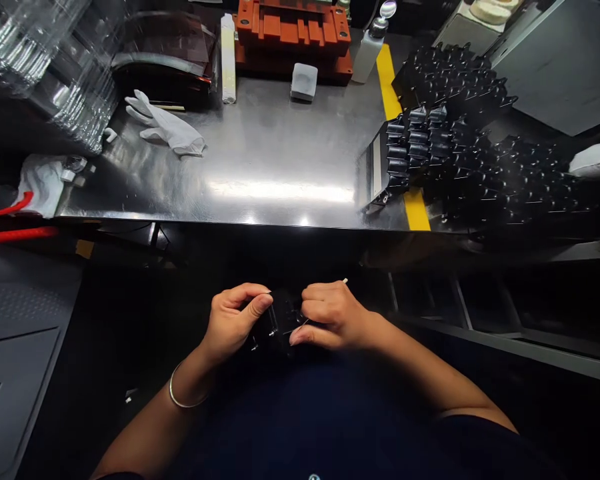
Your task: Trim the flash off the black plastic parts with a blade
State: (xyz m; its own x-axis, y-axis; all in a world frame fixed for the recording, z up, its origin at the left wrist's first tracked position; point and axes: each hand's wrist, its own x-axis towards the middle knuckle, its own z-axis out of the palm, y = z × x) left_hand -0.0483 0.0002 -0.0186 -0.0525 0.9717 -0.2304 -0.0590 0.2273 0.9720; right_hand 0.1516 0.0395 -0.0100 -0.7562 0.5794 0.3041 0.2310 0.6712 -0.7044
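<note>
My left hand (235, 320) is closed on the left side of a black moulded part (283, 317), thumb and forefinger pinching its edge. The part is held in front of my body, below the bench edge, and its dark shape blends into the dark background. Small glints show along its edges. My right hand (333, 317) is curled at the part's right side, with the thumb low and near it. A pale end of a thin tool (345, 281) pokes out above the right fist; the rest of it is mostly covered by the fingers.
Across the metal bench (280, 147) lie a white glove (173, 130), a small white block (304, 81) and an orange-red fixture (294, 33). A squeeze bottle (370, 50) stands behind. Stacked black ribbed parts (450, 140) fill the right; plastic-wrapped trays (45, 67) sit left.
</note>
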